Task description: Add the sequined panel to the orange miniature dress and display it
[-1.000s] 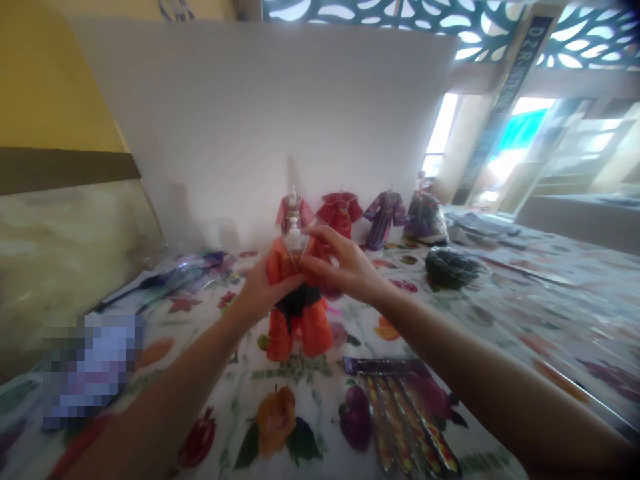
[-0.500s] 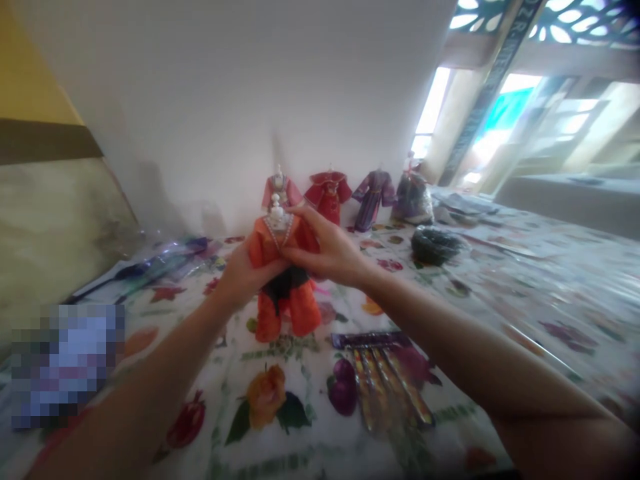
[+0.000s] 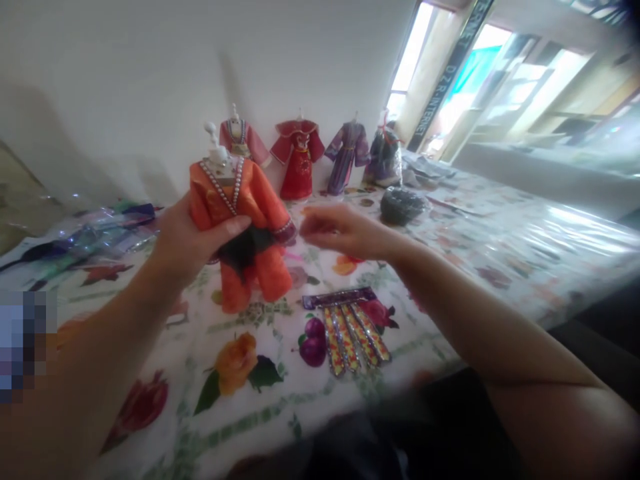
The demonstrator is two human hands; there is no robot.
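Note:
My left hand (image 3: pixel 187 233) is wrapped round a doll-sized mannequin dressed in a small orange outfit (image 3: pixel 255 207), with the thumb across its front. The outfit has a beaded V-neck, a dark waist piece and orange trousers, and the white mannequin's neck (image 3: pixel 217 153) rises above the collar. Close beside the sleeve's dark red cuff (image 3: pixel 285 232) is my right hand (image 3: pixel 330 230), its fingers curled in; what they hold, if anything, is hidden. Nearer me on the tablecloth lies a trim piece (image 3: pixel 355 337), a purple sequinned band with several patterned strips.
Along the wall stand miniature outfits: a pink one (image 3: pixel 245 140), a red one (image 3: pixel 299 160) and a purple one (image 3: pixel 346 157). Right of them are a plastic-wrapped figure (image 3: pixel 384 157) and a dark wrapped bundle (image 3: pixel 403 205). Clear plastic packaging (image 3: pixel 100 233) lies at left.
My right hand has come off the outfit's chest and moved right, beside the cuff. The outfit, in my left hand, now appears larger and further left. The view has shifted.

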